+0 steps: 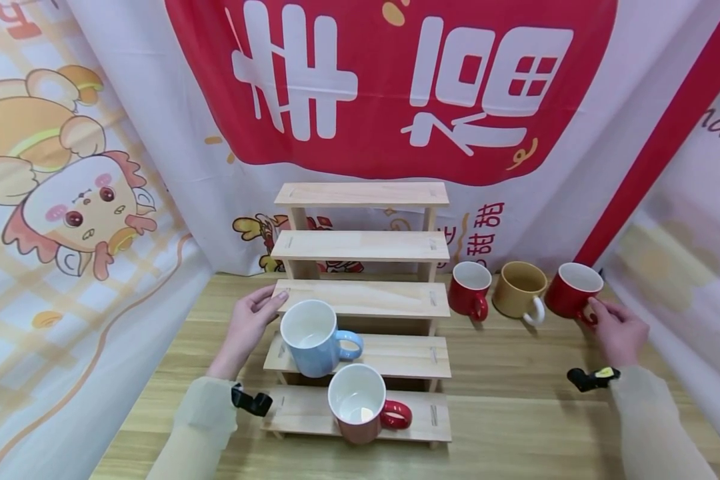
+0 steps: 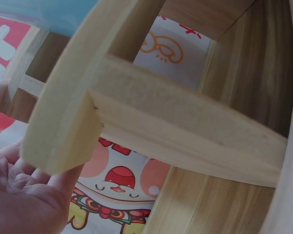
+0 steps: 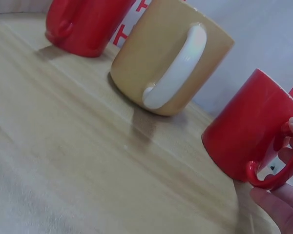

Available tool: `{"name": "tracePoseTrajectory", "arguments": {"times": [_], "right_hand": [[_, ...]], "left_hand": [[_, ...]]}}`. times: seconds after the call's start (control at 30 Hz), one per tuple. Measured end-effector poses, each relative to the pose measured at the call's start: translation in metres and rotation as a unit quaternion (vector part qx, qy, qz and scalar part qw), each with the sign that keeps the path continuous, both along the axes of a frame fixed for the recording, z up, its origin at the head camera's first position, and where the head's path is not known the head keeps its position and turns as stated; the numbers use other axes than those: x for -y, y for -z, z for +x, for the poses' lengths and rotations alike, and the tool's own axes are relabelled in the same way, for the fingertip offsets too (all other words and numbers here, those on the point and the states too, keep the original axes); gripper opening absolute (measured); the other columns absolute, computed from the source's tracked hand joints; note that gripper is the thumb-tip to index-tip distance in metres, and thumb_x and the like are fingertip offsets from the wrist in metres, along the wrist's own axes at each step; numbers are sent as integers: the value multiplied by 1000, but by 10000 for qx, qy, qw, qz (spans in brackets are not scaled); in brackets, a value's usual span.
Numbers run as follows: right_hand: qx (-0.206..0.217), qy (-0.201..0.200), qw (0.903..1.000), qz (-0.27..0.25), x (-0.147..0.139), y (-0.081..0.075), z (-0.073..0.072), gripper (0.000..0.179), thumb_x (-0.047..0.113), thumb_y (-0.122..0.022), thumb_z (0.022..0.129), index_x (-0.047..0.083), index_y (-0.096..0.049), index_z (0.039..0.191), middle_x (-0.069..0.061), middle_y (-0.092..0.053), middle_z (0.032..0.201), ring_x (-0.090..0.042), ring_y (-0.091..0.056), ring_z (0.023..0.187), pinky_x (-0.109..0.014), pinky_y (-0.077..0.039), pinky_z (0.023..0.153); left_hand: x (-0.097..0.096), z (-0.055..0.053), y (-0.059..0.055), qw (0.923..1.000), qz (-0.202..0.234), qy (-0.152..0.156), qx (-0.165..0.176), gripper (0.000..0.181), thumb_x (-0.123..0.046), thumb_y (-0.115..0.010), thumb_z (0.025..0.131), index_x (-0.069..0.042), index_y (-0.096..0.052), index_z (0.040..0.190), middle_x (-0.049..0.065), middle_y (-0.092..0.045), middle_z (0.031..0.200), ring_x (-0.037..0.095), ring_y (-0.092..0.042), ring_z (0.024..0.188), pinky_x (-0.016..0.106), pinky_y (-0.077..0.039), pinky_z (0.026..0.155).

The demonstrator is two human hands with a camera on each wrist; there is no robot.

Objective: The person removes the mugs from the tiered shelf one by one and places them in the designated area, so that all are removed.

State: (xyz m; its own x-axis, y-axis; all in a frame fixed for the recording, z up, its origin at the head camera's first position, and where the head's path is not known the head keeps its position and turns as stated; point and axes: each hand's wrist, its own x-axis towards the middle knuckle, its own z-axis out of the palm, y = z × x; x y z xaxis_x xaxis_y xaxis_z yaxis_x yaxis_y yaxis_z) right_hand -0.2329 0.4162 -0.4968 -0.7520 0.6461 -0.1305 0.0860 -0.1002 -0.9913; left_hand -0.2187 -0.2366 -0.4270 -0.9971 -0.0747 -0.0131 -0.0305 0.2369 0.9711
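Observation:
At the far right of the head view, my right hand [image 1: 621,330] pinches the handle of a red mug [image 1: 570,292] with a white inside. That mug [image 3: 251,129] rests on the table in the right wrist view, my fingers [image 3: 278,207] around its handle. My left hand [image 1: 252,327] holds the left end of the middle step of a stepped wooden rack [image 1: 360,298], thumb on top. A light blue mug [image 1: 318,347] sits on the second step from the bottom. On the lowest step is a mug [image 1: 360,407] with a red handle and white inside.
Right of the rack, another red mug [image 1: 469,290] and a tan mug [image 1: 519,290] with a white handle stand in line on the wooden table [image 1: 504,413]. Printed cloth [image 1: 174,133] hangs behind and along both sides.

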Motion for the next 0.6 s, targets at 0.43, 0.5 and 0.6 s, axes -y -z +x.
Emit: {"name": "tracePoseTrajectory", "arguments": {"times": [0.43,0.5,0.6], "right_hand": [[527,-88,9897,1326,-10,4,0,28,36,-81,88,19,-80,111,29,-64,70,6,-60,70,-7,-46,57],[477,-38,9876,1495,-12,1,0,37,37,-83,87,17,-78,117,30,-64,72,7,-60,73,-7,-46,58],[328,-127,9857,1650,-12,-9,0,49,37,-83,87,12,-73,127,30,-65,80,7,-60,79,-6,-45,64]], "left_hand": [[1,1,1,10000,-2,-8,16,74,-46,-69,97,2,-47,148,23,-57,141,31,-57,127,37,-50,103],[0,1,1,10000,18,20,19,74,-46,-69,97,2,-47,148,23,-56,142,31,-56,128,38,-50,104],[1,1,1,10000,54,33,2,74,-46,-69,97,2,-46,149,24,-55,143,32,-54,130,41,-48,106]]}}
